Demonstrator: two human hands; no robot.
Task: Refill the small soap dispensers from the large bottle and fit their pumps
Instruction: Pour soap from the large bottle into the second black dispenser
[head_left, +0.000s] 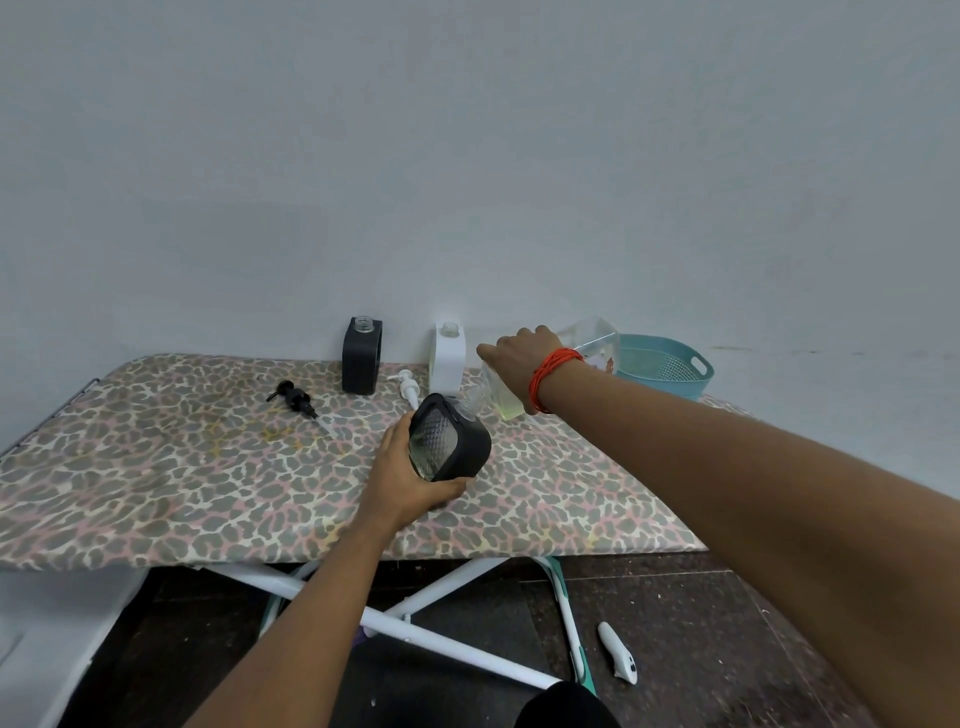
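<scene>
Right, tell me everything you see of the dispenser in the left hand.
The dispenser is small and squarish: clear, diamond-textured glass inside a matte black sleeve that frames its face. No pump is fitted. The left hand grips its lower end, tilting it so the neck points at the mouth of the large bottle, which the right hand tips. A little pale liquid pools at its low end. It is held over the leopard-print board.

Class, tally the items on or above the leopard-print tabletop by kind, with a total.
Small soap dispensers: 3 (held black dispenser, standing black dispenser, white dispenser)
Loose pumps: 2 (black pump, white pump)
Large bottle: 1
Teal basket: 1
Total: 7
</scene>
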